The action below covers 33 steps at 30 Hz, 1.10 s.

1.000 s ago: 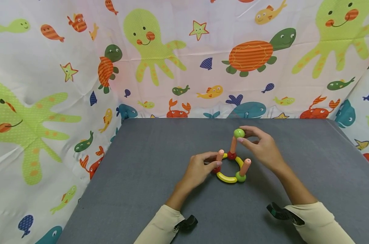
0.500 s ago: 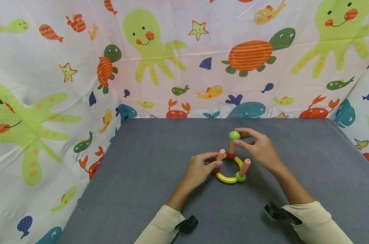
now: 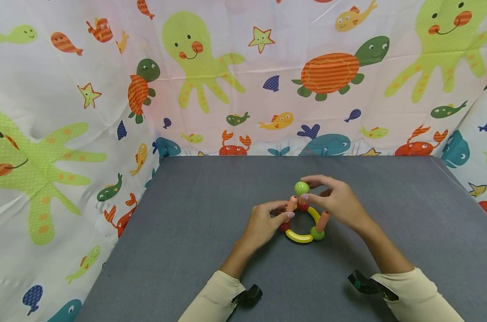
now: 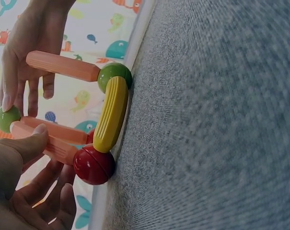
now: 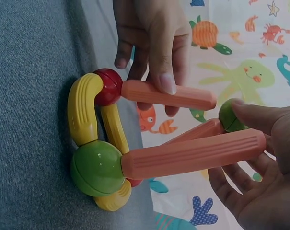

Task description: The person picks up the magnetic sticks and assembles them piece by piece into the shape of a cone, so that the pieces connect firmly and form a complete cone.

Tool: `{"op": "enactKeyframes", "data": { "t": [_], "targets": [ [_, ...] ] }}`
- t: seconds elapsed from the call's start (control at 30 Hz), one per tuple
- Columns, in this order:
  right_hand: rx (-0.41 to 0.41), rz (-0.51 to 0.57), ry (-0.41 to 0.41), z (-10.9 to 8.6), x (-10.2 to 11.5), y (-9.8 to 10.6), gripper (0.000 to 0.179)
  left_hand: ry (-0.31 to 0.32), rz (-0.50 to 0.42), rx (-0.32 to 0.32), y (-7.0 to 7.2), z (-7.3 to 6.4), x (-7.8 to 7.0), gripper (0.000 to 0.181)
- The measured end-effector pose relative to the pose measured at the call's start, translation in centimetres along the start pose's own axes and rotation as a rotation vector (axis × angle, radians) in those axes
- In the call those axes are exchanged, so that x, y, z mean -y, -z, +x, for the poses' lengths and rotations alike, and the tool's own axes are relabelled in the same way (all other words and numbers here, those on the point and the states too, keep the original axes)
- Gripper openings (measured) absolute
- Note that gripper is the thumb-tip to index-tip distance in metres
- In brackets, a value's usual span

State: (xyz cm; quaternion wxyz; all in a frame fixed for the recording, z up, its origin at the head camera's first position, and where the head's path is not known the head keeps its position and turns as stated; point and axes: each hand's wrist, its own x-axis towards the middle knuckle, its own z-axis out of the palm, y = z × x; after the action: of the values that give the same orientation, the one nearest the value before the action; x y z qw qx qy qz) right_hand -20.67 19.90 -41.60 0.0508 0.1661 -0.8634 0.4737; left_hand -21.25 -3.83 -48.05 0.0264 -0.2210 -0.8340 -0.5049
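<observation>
A toy frame stands on the table: curved yellow rods (image 3: 300, 237) joined in a ring by red and green balls, with three orange rods rising from it. My left hand (image 3: 263, 222) pinches the left orange rod (image 5: 192, 97) between thumb and fingers, above its red ball (image 4: 94, 164). At the back, my right hand (image 3: 342, 205) holds a green ball (image 3: 301, 188) at the top of the rear orange rod, thumb and fingertips on the ball. The third orange rod (image 5: 197, 153) leans from the green ball (image 5: 98, 167) at the right and is untouched.
A grey cloth-covered table (image 3: 179, 250) spreads around the toy. Behind and beside it hangs a white curtain (image 3: 227, 67) printed with sea animals. Black straps with devices (image 3: 247, 296) sit at both cuffs.
My right hand has moved left and a little lower with the green ball, and the rear orange rod has tilted along with it. My left hand stays nearly still.
</observation>
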Motion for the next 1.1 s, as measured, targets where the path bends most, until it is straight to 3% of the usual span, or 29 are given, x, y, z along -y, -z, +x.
{"op": "enactKeyframes", "data": {
  "t": [0.57,0.8,0.93,1.1],
  "targets": [
    [0.012,-0.042,0.032,-0.3,0.6,-0.4,0.041,-0.014,-0.012,0.004,0.0,-0.1,-0.1,0.032],
    [-0.025,-0.039,0.034,-2.2,0.1,1.0,0.049,-0.004,-0.011,0.007,0.0,-0.1,-0.1,0.033],
    [0.008,0.000,0.017,-3.4,-0.5,2.2,0.048,0.003,-0.007,-0.002,0.0,-0.1,-0.1,0.034],
    [0.069,0.029,-0.060,-4.6,-1.6,3.0,0.047,0.003,0.008,-0.010,0.0,-0.2,-0.3,0.034]
  ]
}}
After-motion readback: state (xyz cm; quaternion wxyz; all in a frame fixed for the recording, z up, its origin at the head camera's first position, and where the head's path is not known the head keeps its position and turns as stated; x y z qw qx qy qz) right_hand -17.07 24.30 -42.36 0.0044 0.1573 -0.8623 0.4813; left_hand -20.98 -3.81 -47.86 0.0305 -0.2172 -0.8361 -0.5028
